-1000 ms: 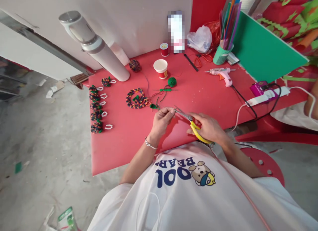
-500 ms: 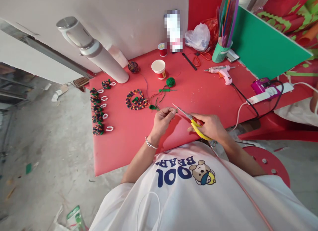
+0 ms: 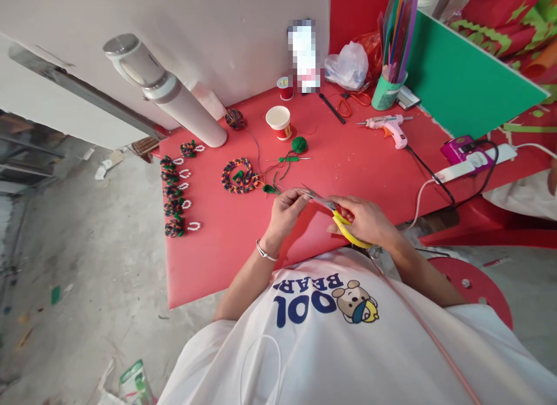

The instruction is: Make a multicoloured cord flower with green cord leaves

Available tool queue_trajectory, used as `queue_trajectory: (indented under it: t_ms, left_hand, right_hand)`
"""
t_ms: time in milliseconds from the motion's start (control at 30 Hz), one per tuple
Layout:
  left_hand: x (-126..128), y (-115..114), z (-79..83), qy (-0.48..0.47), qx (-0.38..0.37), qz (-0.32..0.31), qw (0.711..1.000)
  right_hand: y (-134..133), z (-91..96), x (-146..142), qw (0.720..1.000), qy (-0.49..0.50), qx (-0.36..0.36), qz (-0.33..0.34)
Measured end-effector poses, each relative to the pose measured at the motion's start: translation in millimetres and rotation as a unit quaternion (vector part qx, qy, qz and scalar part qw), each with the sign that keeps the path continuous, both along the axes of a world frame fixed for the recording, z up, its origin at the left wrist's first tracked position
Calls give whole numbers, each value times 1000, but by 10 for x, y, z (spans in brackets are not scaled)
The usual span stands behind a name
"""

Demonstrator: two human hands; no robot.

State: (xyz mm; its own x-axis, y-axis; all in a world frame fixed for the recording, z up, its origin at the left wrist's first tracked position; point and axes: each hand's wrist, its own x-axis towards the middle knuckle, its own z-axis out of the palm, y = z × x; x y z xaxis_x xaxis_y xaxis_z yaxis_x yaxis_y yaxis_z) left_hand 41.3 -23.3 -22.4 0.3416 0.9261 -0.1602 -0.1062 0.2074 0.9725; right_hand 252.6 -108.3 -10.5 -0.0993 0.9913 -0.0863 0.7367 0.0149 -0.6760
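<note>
My left hand [image 3: 287, 210] is closed in a pinch over the red table, with what looks like a strand of green yarn at its fingertips, mostly hidden. My right hand [image 3: 363, 219] grips yellow-handled scissors [image 3: 348, 231], whose parted blades reach to the left fingertips. Just beyond the left hand lies a small green crocheted piece [image 3: 268, 188] with yarn tails. Beside it rests a coiled multicoloured crocheted cord [image 3: 238, 176]. A green-handled crochet hook [image 3: 288, 159] lies behind, near a green yarn ball [image 3: 299, 144].
Several crocheted pieces with white bead loops [image 3: 174, 206] line the table's left edge. A paper cup [image 3: 278, 123], thermos [image 3: 183, 109] and multicoloured yarn ball [image 3: 235, 119] stand behind. To the right are a pink glue gun [image 3: 394, 129], a power strip [image 3: 461, 168] and a green pen holder [image 3: 387, 91].
The scissors have shifted slightly left with my right hand, and their blades have opened at my left fingertips. My left hand stays almost in place.
</note>
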Motion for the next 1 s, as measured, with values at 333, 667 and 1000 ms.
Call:
queue_trajectory:
  t_ms: [333,667,1000]
  left_hand:
    - [-4,11,-24,16,-7,21,1000]
    - [-14,3,-9,30,12,25,999]
    - [-35,17,-70,-73,-74,-47,994]
  right_hand:
    - [-25,44,33,997,48,2,-65]
    - [-22,60,14,996,50,-2,-72]
    - [20,-25,64,1000,24,4,17]
